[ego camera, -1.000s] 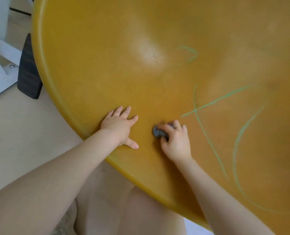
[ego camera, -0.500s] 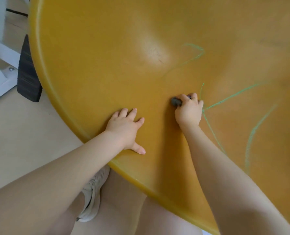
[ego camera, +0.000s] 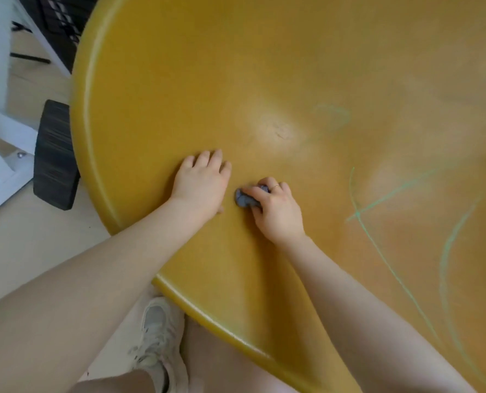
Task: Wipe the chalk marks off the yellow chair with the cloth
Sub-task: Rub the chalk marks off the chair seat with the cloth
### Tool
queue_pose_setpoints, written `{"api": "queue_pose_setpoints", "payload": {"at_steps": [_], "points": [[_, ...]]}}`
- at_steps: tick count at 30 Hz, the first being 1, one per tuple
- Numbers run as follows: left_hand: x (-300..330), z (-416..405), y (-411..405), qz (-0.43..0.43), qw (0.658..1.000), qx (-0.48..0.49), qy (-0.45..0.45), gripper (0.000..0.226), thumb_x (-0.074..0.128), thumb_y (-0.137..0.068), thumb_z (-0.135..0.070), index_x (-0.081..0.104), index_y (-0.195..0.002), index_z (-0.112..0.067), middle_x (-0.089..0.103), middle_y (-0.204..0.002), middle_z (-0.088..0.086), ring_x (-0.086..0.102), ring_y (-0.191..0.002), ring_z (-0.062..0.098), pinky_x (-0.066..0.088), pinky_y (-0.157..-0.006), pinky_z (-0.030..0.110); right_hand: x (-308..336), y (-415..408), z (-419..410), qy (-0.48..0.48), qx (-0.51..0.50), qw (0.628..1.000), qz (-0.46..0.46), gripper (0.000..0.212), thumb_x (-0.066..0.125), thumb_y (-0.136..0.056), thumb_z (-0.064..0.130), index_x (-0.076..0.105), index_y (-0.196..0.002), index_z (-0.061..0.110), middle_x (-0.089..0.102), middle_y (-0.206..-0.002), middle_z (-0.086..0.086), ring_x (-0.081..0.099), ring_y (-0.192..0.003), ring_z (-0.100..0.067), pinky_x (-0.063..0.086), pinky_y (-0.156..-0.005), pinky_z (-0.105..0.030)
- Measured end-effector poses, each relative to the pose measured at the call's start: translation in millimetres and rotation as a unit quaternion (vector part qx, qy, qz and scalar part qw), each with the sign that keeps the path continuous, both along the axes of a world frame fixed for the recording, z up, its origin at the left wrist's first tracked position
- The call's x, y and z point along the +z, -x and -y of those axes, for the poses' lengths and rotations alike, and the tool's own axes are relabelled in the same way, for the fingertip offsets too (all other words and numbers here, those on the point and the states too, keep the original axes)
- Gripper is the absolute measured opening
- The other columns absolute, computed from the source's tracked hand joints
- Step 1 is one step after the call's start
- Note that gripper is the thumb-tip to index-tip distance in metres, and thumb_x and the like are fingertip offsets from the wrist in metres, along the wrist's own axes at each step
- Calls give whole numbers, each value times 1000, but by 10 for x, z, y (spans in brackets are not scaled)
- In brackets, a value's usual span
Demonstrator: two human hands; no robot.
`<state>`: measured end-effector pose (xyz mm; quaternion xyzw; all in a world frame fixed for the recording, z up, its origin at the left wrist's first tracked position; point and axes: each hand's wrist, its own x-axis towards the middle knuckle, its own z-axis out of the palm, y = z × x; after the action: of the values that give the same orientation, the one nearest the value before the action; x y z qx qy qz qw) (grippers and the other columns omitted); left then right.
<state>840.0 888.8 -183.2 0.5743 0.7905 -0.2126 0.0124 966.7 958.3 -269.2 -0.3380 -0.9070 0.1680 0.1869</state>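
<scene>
Chalk marks (ego camera: 378, 207) in pale green run across the right part of the yellow chair (ego camera: 264, 66), whose broad curved seat fills most of the head view: a long thin line crossed by a shorter stroke, a curving line further right, and a fainter smudged loop higher up near a pale glare spot. The right hand (ego camera: 275, 207) lies on the seat well left of those lines, its fingers (ego camera: 254, 192) curled round a small bunched grey cloth (ego camera: 243, 199) that is held down on the yellow surface; a thin ring shows on one finger. The left hand (ego camera: 202, 180) lies flat on the seat just beside the cloth, palm down, fingers straight and close together, holding nothing, with the thumb tip showing at the lower edge of the palm. Both bare forearms reach in from the bottom of the picture. Below the chair's front rim a pale sneaker (ego camera: 158, 336) stands on the light floor (ego camera: 23, 251), next to a bare leg. To the left of the chair a black block (ego camera: 55, 154) sits by a white frame (ego camera: 3, 154).
</scene>
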Motion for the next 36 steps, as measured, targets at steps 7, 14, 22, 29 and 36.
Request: {"api": "queue_pose_setpoints", "payload": {"at_steps": [7,14,22,29,36], "points": [[-13,-122,302,-19,999,-5,31,110,58,-76,-64,-5,-149,-9,-17,-155,13,-12,-144,27,-3,-116,39,133,244,-751,165,-399,901,-38,25,40,-93,9,54,-111,19,42,-121,-10,41,-104,-33,35,-68,-35],[-48,-148,347,-4,999,-16,29,110,58,-76,-63,-5,-149,-9,-17,-155,11,-13,-144,27,-5,-116,38,42,510,110,26,-116,991,-66,33,56,-83,7,61,-114,14,53,-112,-16,46,-87,-35,42,-66,-36],[-27,-133,344,2,999,-15,32,110,55,-78,-65,-8,-149,-10,-20,-155,11,-15,-143,26,-6,-116,38,103,71,-836,58,-259,964,16,28,46,-93,17,58,-117,22,45,-117,-14,42,-106,-35,39,-71,-34],[4,-221,278,-1,999,-8,36,113,63,-75,-58,-7,-148,-7,-12,-155,15,-7,-144,31,-1,-116,41,158,416,-632,85,-304,948,-44,28,49,-88,12,62,-113,17,47,-113,-16,48,-96,-36,40,-72,-37],[78,-505,314,-15,999,-45,-25,109,64,-77,-52,-4,-148,-4,-5,-156,15,-1,-144,30,-2,-116,40,139,460,-480,12,-62,997,-53,31,60,-84,12,63,-114,18,53,-106,-16,51,-87,-36,46,-58,-37]]}}
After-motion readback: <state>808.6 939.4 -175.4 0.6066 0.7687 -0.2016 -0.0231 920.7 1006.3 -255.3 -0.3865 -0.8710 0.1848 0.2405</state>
